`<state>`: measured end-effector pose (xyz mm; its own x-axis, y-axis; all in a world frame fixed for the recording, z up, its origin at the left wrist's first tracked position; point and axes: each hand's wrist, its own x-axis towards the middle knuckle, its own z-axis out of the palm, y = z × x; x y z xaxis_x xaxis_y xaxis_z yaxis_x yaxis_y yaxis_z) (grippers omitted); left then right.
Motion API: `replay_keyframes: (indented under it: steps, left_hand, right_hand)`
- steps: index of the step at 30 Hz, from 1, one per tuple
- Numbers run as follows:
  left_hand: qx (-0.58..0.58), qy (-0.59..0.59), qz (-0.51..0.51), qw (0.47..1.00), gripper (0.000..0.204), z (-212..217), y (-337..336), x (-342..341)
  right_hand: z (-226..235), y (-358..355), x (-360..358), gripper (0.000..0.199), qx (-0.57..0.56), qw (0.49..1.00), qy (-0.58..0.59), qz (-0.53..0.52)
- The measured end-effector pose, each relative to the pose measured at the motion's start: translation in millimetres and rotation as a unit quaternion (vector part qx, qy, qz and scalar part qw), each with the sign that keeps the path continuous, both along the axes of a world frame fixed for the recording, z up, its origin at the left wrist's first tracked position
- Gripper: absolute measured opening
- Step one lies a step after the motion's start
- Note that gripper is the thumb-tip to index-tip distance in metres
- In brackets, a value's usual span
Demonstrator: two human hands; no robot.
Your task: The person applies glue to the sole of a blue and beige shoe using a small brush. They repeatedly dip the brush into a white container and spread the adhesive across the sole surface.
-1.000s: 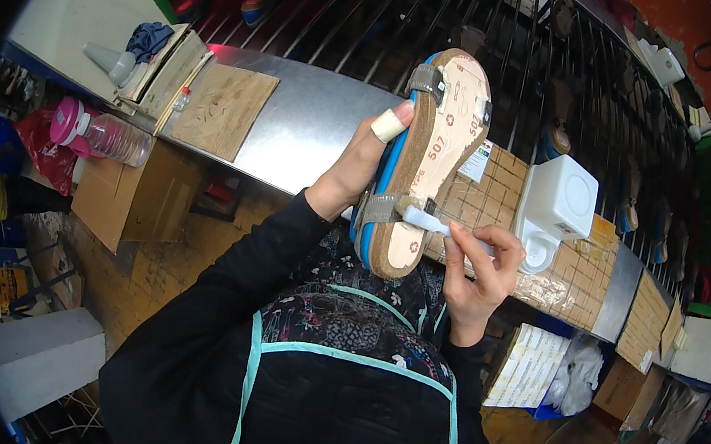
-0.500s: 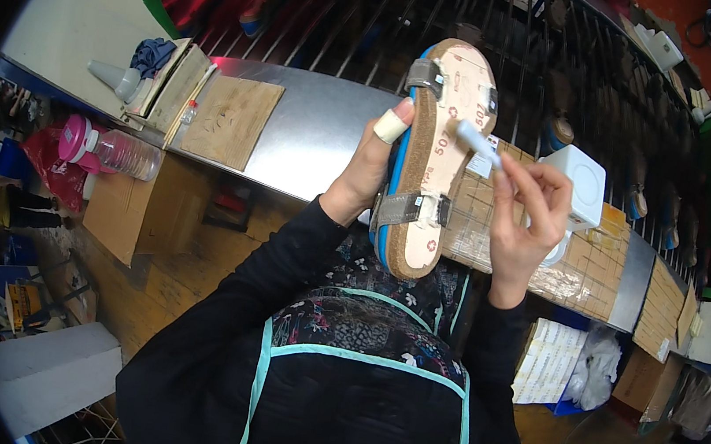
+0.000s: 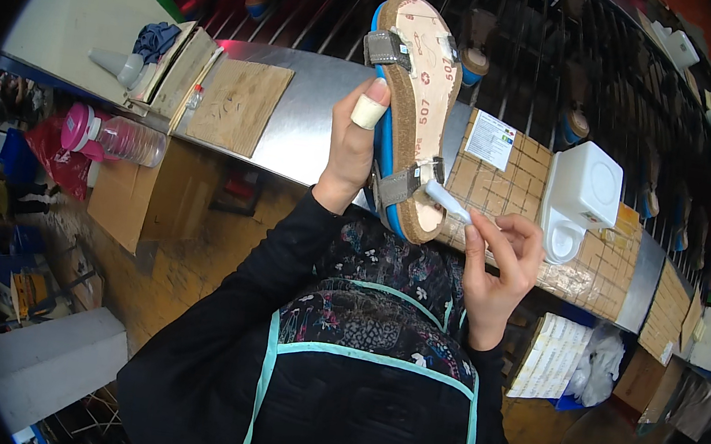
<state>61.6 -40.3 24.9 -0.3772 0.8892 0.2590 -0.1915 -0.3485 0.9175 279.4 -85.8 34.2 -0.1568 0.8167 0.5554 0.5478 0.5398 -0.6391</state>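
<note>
My left hand [image 3: 349, 150], its thumb wrapped in pale tape, grips an unfinished sandal [image 3: 421, 124] along its left edge. The sandal has a cream insole board facing up, a brown cork rim, grey straps folded over the edges and a blue last beneath. It is tilted, toe end pointing away. Between the thumb and fingers of my right hand [image 3: 500, 271] is a small pale-blue applicator [image 3: 448, 202]. Its thicker end meets the insole's near end beside the lower strap; I cannot make out the tip.
A white dispenser [image 3: 595, 185] with a small round cup stands on taped cardboard [image 3: 502, 187] at right. Behind runs a rack of dark bars [image 3: 517, 64] with several sandals. A wooden board [image 3: 238, 106] and a pink-lidded bottle [image 3: 125, 143] are at left.
The sandal has moved up and to the left with my left hand. My right hand has shifted lower and left, bringing the applicator from the insole's middle to its near end.
</note>
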Motion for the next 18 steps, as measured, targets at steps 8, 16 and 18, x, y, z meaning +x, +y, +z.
replay_keyframes:
  steps: [8,16,18]
  left_hand:
    - [-0.013,-0.119,-0.048,0.992,0.058,7,5,0]
    - [-0.011,-0.139,-0.124,0.983,0.071,20,16,-1]
    - [-0.033,-0.115,-0.116,0.986,0.072,18,18,-3]
  right_hand:
    - [-1,-10,-8,0.034,0.088,0.994,0.031,0.048]
    - [-3,-7,3,0.038,0.143,0.989,0.032,0.014]
    - [-2,-8,10,0.039,0.187,0.981,-0.046,0.024]
